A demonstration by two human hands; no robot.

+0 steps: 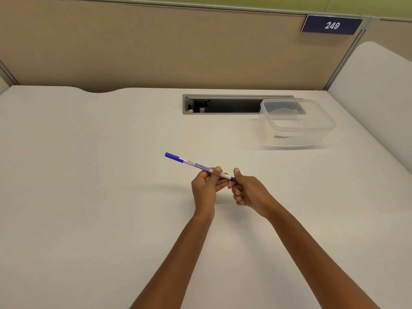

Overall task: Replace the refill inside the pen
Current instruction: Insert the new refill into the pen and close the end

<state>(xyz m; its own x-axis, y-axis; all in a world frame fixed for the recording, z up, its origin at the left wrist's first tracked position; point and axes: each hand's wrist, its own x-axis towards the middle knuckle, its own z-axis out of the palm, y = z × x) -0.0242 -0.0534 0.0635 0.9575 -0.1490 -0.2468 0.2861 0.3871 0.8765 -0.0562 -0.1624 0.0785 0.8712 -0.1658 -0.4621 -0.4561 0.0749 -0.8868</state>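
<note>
A white pen (196, 164) with a blue cap at its far left end and blue printing on the barrel is held above the middle of the desk, slanting from upper left to lower right. My left hand (206, 188) grips the barrel near its right part, thumb on top. My right hand (247, 192) pinches the blue end piece (232, 179) at the pen's right tip between thumb and forefinger. No separate refill is visible.
A clear plastic container (294, 123) stands at the back right of the white desk (89, 175), with something dark lying in it. Behind it is an open cable slot (223, 105) in the desktop. A beige partition with a "249" sign (331, 25) closes the back.
</note>
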